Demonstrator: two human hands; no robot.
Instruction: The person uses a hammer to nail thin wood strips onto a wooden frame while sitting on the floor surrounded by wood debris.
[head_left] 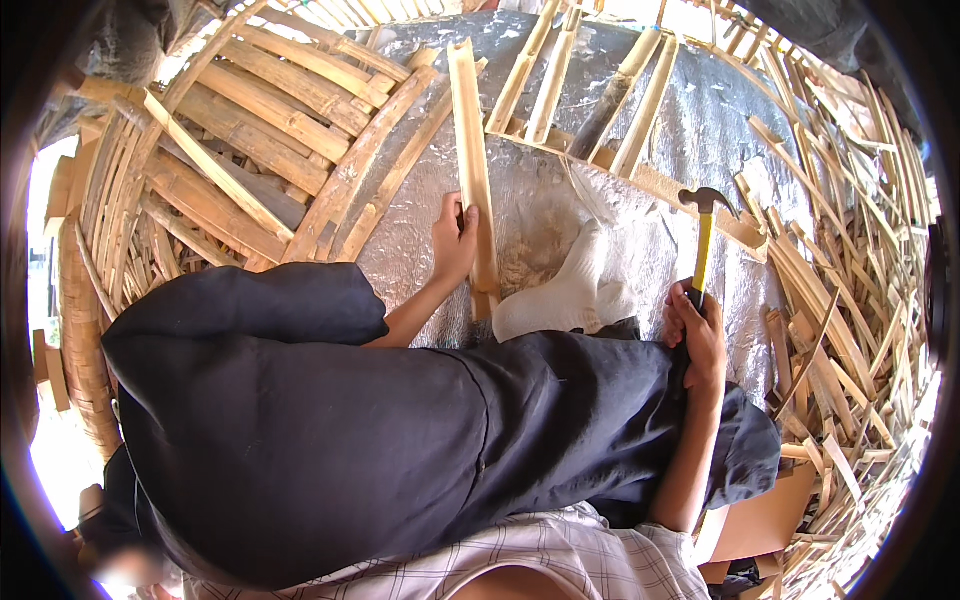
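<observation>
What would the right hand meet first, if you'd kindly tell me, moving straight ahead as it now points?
Past its hammer, the right hand would probably meet the pale bamboo crosspiece ahead, though depth is unclear.

Two hands [455, 240], one hammer [704, 245], one held strip [470, 130], four slats [554, 78] on one crosspiece [657, 181]

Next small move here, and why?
I'd probably set the bamboo strip firmly with the left hand before swinging the hammer. Only that hand grips the strip, whose lower end lies close to a white-socked foot, while the right hand holds the hammer off to the right, its head away from the strip.
</observation>
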